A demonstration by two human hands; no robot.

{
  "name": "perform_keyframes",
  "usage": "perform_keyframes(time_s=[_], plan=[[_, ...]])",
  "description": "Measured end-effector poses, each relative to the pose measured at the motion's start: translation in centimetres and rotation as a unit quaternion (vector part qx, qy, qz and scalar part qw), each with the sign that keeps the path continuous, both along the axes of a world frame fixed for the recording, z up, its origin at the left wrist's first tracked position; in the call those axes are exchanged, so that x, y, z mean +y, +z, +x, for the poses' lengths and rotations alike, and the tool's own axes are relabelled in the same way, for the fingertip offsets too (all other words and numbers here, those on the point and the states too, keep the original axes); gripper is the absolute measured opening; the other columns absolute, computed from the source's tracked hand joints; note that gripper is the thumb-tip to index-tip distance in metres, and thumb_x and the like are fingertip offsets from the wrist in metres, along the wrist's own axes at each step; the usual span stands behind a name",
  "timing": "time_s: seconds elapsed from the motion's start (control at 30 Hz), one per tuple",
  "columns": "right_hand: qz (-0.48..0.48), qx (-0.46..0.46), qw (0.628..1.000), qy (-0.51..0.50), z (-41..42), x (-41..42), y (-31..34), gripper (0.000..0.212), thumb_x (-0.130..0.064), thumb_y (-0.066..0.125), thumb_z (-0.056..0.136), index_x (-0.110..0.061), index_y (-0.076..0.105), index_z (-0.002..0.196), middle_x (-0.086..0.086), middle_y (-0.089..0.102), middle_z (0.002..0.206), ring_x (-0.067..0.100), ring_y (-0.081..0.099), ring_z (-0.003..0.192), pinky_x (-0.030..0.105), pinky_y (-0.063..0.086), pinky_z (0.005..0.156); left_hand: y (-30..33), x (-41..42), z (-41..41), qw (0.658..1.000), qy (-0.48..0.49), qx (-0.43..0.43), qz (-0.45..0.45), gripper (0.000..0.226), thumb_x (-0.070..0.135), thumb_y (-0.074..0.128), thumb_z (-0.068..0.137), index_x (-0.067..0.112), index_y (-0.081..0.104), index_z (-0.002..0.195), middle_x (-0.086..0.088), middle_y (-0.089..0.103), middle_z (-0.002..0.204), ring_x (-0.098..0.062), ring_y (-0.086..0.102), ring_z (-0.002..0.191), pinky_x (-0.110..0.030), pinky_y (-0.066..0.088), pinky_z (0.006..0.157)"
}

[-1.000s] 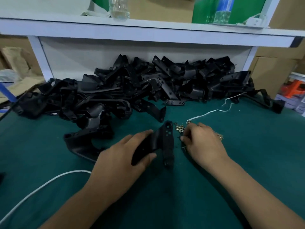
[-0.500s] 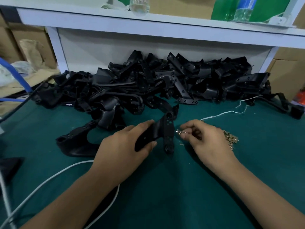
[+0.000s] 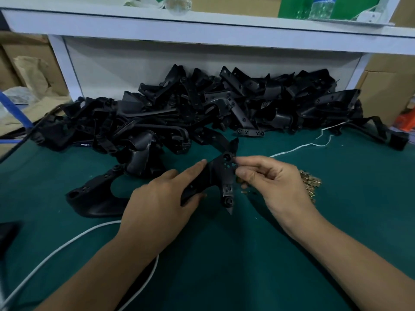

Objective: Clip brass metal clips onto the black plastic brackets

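Note:
My left hand (image 3: 161, 198) grips a black plastic bracket (image 3: 221, 176) by its arm, holding it just above the green mat. My right hand (image 3: 271, 182) has its thumb and forefinger pinched together against the bracket's right edge near the upper holes. A brass clip between those fingertips is hidden from me. A small heap of brass clips (image 3: 310, 184) lies on the mat just right of my right hand, and a few loose clips (image 3: 243, 191) lie below the fingers.
A big pile of black brackets (image 3: 202, 113) fills the back of the green mat (image 3: 224, 265) under a white shelf (image 3: 202, 28). One curved bracket (image 3: 94, 196) lies left of my left hand. A white cord (image 3: 67, 245) runs across the front left, a thin white string (image 3: 301, 147) at right.
My right hand has carried its pinched fingers from the clip heap up to the bracket's right edge. My left hand has tilted the bracket slightly; the camera view has shifted left.

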State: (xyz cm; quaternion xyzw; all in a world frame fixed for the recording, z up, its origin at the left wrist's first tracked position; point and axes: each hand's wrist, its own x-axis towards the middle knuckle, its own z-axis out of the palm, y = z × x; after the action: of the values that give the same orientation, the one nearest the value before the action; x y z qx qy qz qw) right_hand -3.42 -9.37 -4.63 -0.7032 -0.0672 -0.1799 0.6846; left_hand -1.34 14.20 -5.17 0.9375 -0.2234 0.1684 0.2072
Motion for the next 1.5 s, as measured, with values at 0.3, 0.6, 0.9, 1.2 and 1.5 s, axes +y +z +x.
perform_keyframes(time_s=[0.3,0.6,0.9,1.2,1.5], plan=[[0.092,0.023,0.991,0.094,-0.1,0.2,-0.4,0.023,-0.013,0.064,0.093,-0.008,0.079,0.11,0.014,0.076,0.092,0.021,0.071,0.082,0.028,0.06,0.076,0.2,0.1,-0.2,1.0,0.0,-0.007,-0.011,0.068,0.057,0.054,0.089,0.057,0.03,0.153,0.013,0.056,0.087,-0.012,0.058,0.071,-0.038,0.054,0.055],[0.096,0.034,0.987,0.124,-0.2,-0.2,0.3,0.008,-0.013,0.075,0.088,-0.008,0.074,0.094,0.024,0.075,0.084,0.03,0.072,0.073,0.037,0.061,0.069,0.5,0.0,-0.4,1.0,-0.027,-0.004,0.005,0.066,0.055,0.055,0.089,0.061,0.03,0.151,0.015,0.057,0.091,-0.008,0.059,0.075,-0.035,0.055,0.058],[0.131,0.008,0.98,0.15,-0.1,-0.3,0.4,0.003,-0.007,0.07,0.095,-0.004,0.071,0.096,0.026,0.075,0.09,0.03,0.075,0.075,0.031,0.061,0.065,-0.1,0.2,0.2,0.997,-0.059,-0.004,-0.055,0.065,0.06,0.058,0.088,0.07,0.027,0.146,0.018,0.06,0.095,-0.005,0.06,0.084,-0.031,0.056,0.067],[0.098,0.013,0.986,0.136,-0.3,-0.3,0.7,0.008,-0.005,0.072,0.089,0.001,0.069,0.093,0.032,0.073,0.089,0.035,0.074,0.071,0.038,0.062,0.064,-0.3,0.4,0.1,0.997,-0.071,-0.009,-0.042,0.064,0.059,0.059,0.088,0.068,0.033,0.145,0.018,0.058,0.089,-0.005,0.059,0.079,-0.03,0.055,0.063],[0.123,0.03,0.975,0.182,-0.7,-0.4,1.0,0.042,-0.02,0.081,0.079,-0.003,0.062,0.112,0.023,0.071,0.069,0.03,0.066,0.048,0.029,0.054,0.048,0.1,0.0,-0.7,0.988,-0.144,-0.021,-0.047,0.063,0.057,0.06,0.094,0.06,0.033,0.15,0.017,0.05,0.087,-0.005,0.054,0.073,-0.031,0.052,0.06]])
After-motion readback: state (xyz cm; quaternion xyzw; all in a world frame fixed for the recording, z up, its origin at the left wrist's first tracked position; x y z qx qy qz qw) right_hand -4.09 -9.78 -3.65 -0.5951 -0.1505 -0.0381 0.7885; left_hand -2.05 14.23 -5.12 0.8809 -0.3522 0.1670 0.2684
